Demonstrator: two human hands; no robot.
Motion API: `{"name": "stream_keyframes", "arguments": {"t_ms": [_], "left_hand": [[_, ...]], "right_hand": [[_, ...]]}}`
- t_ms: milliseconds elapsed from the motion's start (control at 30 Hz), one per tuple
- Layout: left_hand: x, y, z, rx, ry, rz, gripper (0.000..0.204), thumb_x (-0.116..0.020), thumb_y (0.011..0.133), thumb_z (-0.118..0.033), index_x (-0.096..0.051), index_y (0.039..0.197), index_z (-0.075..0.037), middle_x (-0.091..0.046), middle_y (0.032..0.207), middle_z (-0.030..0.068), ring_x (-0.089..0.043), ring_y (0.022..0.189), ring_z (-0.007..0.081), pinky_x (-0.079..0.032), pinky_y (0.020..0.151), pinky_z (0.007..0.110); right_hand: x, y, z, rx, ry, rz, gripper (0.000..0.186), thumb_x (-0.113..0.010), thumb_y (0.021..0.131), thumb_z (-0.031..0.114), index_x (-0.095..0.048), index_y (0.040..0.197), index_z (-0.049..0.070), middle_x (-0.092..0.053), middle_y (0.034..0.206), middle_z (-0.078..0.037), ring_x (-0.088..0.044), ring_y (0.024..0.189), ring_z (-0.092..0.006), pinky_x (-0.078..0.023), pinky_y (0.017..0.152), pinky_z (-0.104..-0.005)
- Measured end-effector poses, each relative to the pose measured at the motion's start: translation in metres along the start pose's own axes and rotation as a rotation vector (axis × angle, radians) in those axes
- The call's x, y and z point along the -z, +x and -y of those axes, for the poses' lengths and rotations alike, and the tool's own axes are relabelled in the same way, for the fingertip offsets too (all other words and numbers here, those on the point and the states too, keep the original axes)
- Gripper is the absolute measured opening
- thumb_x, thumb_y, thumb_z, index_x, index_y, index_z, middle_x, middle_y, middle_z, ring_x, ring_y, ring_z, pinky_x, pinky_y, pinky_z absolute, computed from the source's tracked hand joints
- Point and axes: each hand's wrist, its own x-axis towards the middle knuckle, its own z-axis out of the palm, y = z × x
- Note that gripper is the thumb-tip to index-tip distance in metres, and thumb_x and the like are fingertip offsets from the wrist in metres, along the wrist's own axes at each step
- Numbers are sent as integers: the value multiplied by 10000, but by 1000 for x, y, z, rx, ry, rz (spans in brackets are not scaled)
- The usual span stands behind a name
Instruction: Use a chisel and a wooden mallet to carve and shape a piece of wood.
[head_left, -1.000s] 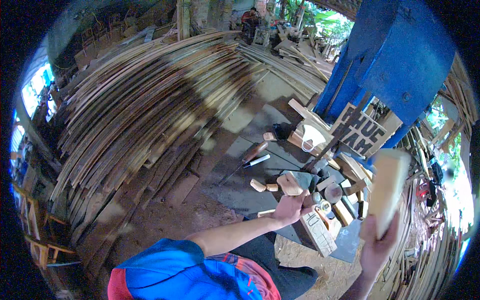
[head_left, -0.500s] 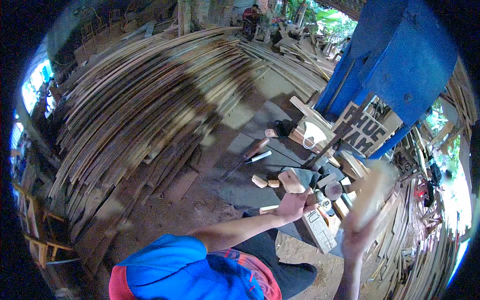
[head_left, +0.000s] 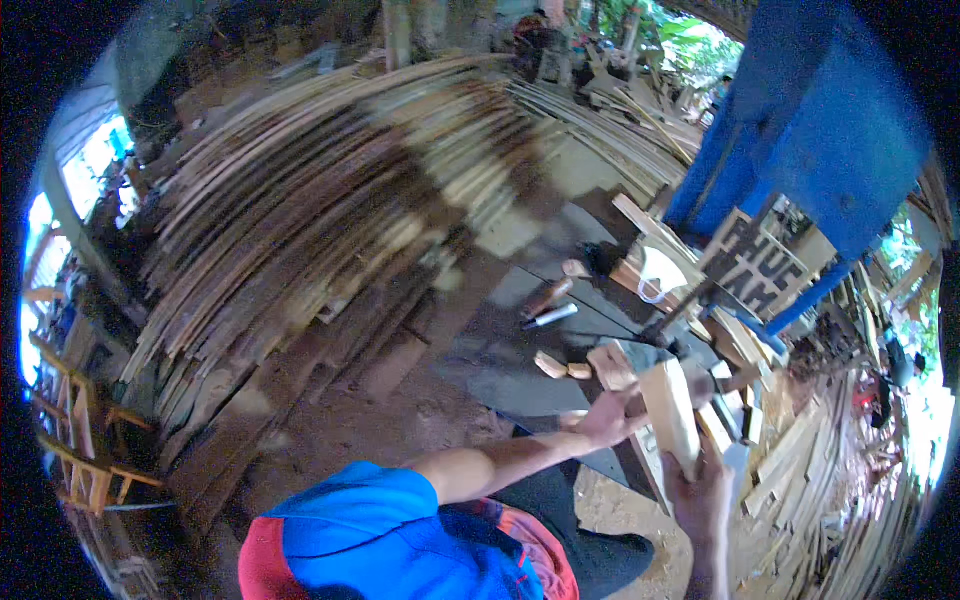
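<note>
My right hand (head_left: 698, 488) grips the lower end of a pale, squared wooden block (head_left: 670, 408), its far end pointing away from me. Left of it, my left hand (head_left: 605, 420) is closed around something that the block mostly hides. Just beyond the left hand lies a chunky piece of wood (head_left: 612, 368), with a small wood offcut (head_left: 549, 366) beside it. A lettered board (head_left: 652, 462) passes under the hands, partly covered by them. Whether the wooden block touches what the left hand holds cannot be made out.
A white marker (head_left: 550, 316) and a wooden-handled tool (head_left: 547, 298) lie on the dark work surface (head_left: 470, 385). A white face mask (head_left: 662, 274) sits farther back, near a blue machine column (head_left: 840, 130). Long boards (head_left: 330, 210) are stacked on the left; a wooden chair (head_left: 95, 455) stands lower left.
The wooden block in my right hand, blurred and farther right before, has come down and left beside my left hand. My left hand keeps its grip. The whole view has shifted slightly.
</note>
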Motion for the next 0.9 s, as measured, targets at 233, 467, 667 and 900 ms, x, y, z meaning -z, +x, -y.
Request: {"name": "stream_keyframes", "arguments": {"t_ms": [233,467,667,900], "left_hand": [[-4,7,7,97,15,-1,290,-614,907,-218,-562,1106,-14,-653,987,193,-641,930,336,-492,799,430],[27,47,55,87,-485,2,275,-731,888,-268,-608,900,-23,-639,733,28,-606,678,117,-483,634,285],[64,34,33,138,-506,-17,140,-640,959,-174,-603,926,-43,-645,745,20,-647,717,133,-542,796,326],[138,20,11,194,-714,-586,348,-637,949,-170,-465,655,-103,-465,594,-7,-465,519,133,-518,584,373]], "right_hand": [[48,-12,6,-107,382,-614,606,-655,943,282,-385,1380,-38,-591,1183,-165,-566,1043,-213,-481,874,-330],[1,-28,-14,-214,419,-250,283,-670,870,102,-545,1102,0,-588,729,-28,-550,633,-118,-454,566,-278],[-67,-88,-82,-402,356,-205,359,-753,848,198,-584,1117,33,-703,796,-139,-675,702,-169,-514,632,-315],[-88,-124,-111,-564,298,-124,357,-745,859,239,-580,1102,36,-685,741,-178,-694,678,-210,-519,630,-338]]}}
